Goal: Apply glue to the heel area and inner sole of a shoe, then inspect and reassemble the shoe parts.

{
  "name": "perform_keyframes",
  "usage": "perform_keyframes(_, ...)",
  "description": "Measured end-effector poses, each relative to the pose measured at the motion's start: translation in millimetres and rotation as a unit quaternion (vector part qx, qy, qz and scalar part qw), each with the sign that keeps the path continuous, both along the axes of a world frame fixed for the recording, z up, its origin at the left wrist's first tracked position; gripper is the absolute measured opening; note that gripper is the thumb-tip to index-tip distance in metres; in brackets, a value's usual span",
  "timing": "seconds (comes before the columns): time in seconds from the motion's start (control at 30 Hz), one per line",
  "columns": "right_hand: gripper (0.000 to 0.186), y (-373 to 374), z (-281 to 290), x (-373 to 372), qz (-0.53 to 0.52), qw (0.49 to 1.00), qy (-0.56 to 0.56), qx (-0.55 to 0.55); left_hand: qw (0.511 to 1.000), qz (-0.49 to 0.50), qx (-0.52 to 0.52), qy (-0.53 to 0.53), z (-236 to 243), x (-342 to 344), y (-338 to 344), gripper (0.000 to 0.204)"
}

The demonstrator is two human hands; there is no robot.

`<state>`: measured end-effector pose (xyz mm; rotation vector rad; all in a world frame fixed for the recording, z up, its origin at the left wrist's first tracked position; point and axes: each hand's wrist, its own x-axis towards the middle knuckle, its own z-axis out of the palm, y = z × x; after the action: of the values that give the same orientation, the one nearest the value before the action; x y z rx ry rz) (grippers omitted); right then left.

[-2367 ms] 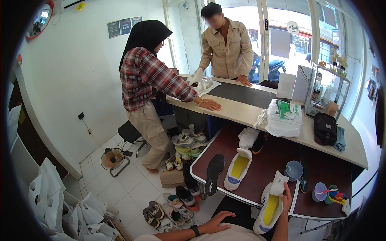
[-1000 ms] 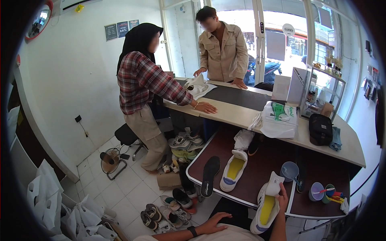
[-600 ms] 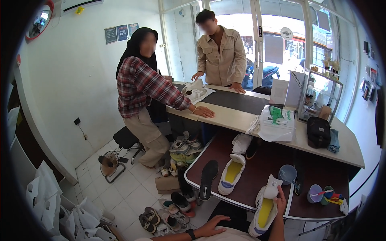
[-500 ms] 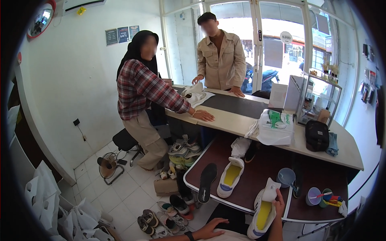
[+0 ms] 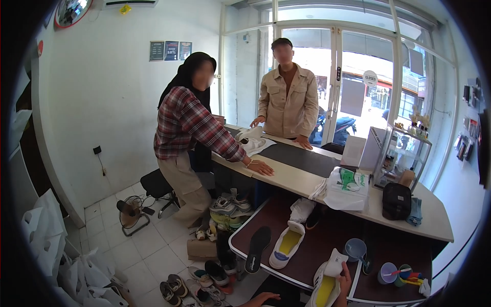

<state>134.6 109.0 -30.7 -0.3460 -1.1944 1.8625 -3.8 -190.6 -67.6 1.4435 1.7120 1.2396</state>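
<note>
My right hand (image 5: 346, 284) grips the side of a white sneaker (image 5: 316, 283) at the table's near edge. The shoe's tongue (image 5: 335, 266) stands up and a yellow insole (image 5: 324, 294) shows inside. My left hand (image 5: 264, 299) rests low by my dark-clothed lap, fingers stretched out and holding nothing; the frame's lower edge cuts it off. A second white sneaker (image 5: 279, 258), also with a yellow insole, lies on the dark red table (image 5: 327, 230). Beside it is a loose black insole (image 5: 257, 249).
A blue dipper (image 5: 355, 249) and cups with brushes (image 5: 404, 274) stand right. Beyond, a counter (image 5: 291, 176) bears white shoes, a plastic bag (image 5: 348, 188) and a black pouch (image 5: 396, 200). Two people stand around it. Several shoes (image 5: 204, 276) and a fan (image 5: 132, 214) occupy the floor left.
My view has tilted upward, so the table, shoes and hands sit lower in the picture. My right hand keeps its hold on the sneaker.
</note>
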Motion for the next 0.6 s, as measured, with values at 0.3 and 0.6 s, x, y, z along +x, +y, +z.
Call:
perform_keyframes(0.3,0.068,-6.5,4.0,-2.6,-0.015,0.999,-0.012,0.028,0.999,-0.008,0.034,-0.016,-9.1,-2.9,3.3,0.067)
perform_keyframes(0.6,0.068,-7.9,0.6,-10.8,-0.055,0.993,-0.01,0.103,0.999,-0.004,0.038,0.0,-13.2,-3.6,3.1,0.068)
